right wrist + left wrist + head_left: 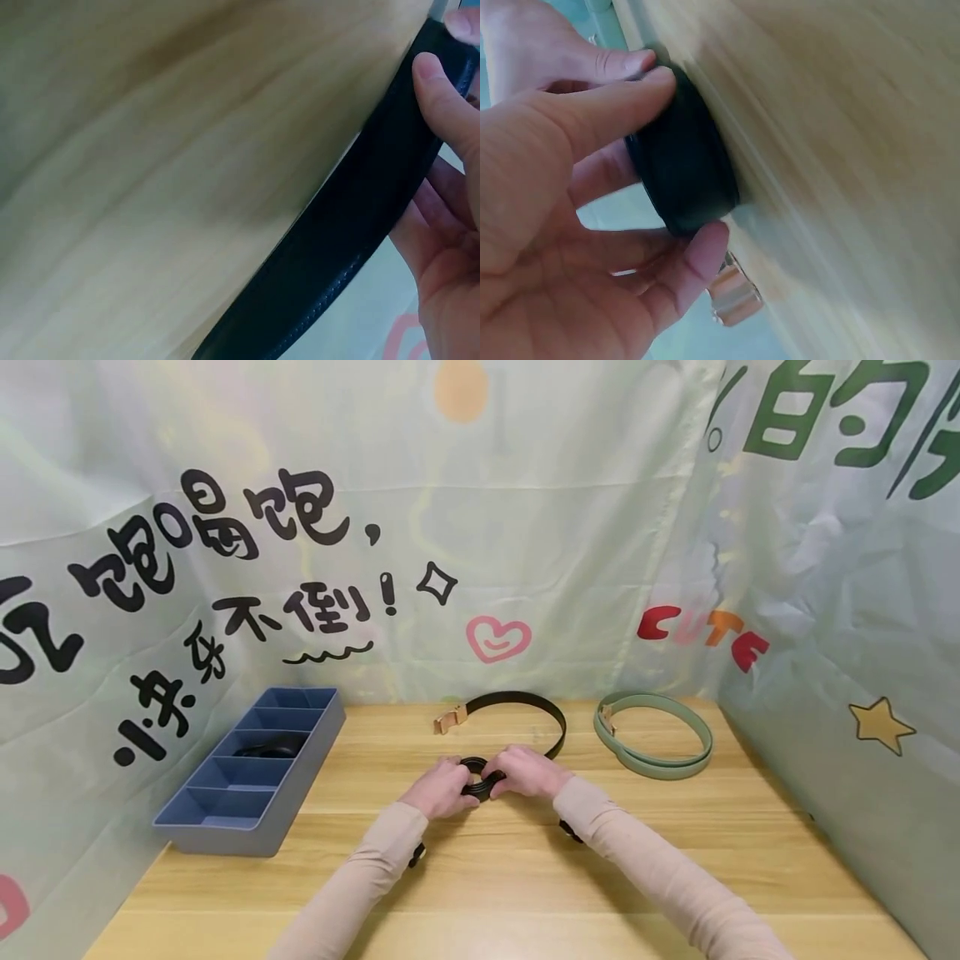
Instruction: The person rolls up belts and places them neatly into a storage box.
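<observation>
A black belt [558, 727] lies on the wooden table, one end rolled into a coil [480, 792] and the rest curving out behind the hands to a gold buckle [450, 720]. My left hand [441, 787] grips the coil's left side. In the left wrist view, thumb and fingers curl about the black roll [682, 154]. On the other side, my right hand [528, 771] pinches the belt where the strap meets the coil. The right wrist view shows its thumb on the stitched strap [330, 225], other fingers behind, partly hidden.
At the left stands a blue-grey divided tray [296, 802] with a black rolled item [281, 745] in a middle compartment. A looped green belt [660, 770] lies at the back right. Printed cloth walls [570, 568] enclose the table's back and sides.
</observation>
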Motion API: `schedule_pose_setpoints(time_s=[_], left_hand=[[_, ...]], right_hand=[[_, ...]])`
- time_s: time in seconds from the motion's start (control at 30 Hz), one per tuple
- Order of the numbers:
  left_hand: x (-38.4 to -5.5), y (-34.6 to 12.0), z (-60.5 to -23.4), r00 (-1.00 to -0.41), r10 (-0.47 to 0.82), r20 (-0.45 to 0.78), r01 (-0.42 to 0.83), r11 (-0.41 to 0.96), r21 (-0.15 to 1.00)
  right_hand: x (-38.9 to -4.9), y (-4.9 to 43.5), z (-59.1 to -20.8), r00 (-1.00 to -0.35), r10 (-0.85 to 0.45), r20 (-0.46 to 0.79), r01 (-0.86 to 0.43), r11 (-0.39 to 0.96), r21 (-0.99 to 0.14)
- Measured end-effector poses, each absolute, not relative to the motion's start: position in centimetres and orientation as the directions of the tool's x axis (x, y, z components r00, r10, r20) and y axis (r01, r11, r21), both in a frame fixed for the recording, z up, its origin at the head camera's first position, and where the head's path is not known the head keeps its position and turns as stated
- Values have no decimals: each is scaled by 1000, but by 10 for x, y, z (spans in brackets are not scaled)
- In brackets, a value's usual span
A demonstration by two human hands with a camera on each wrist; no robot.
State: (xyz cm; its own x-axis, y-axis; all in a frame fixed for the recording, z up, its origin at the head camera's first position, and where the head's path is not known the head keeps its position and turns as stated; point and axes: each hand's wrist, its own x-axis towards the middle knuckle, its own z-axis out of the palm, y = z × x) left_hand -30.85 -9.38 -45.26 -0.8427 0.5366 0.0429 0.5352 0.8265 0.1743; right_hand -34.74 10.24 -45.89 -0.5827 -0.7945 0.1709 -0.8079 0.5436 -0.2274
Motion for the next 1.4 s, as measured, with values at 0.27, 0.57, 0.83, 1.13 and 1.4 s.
schedule_pose_setpoints(time_s=[0.27, 0.57, 0.83, 1.13, 1.4], left_hand=[[-312, -89, -447, -830, 557, 27, 549, 806, 224], [-313, -89, -442, -812, 583, -14, 562, 790, 245], [-309, -85, -445, -832, 555, 3, 541, 810, 226], [-311, -86, -446, -826, 561, -57, 532, 809, 249], [-306, -79, -445, -834, 550, -31, 528, 814, 241]], right_hand=[[-349, 113, -455, -589, -793, 153, -796, 537, -282], [-346, 109, -456, -581, -787, 205, -813, 552, -186], [-342, 113, -458, -562, -811, 163, -817, 513, -264], [-338, 115, -458, -532, -820, 210, -842, 488, -228], [-335, 116, -457, -549, -805, 225, -832, 553, -47]])
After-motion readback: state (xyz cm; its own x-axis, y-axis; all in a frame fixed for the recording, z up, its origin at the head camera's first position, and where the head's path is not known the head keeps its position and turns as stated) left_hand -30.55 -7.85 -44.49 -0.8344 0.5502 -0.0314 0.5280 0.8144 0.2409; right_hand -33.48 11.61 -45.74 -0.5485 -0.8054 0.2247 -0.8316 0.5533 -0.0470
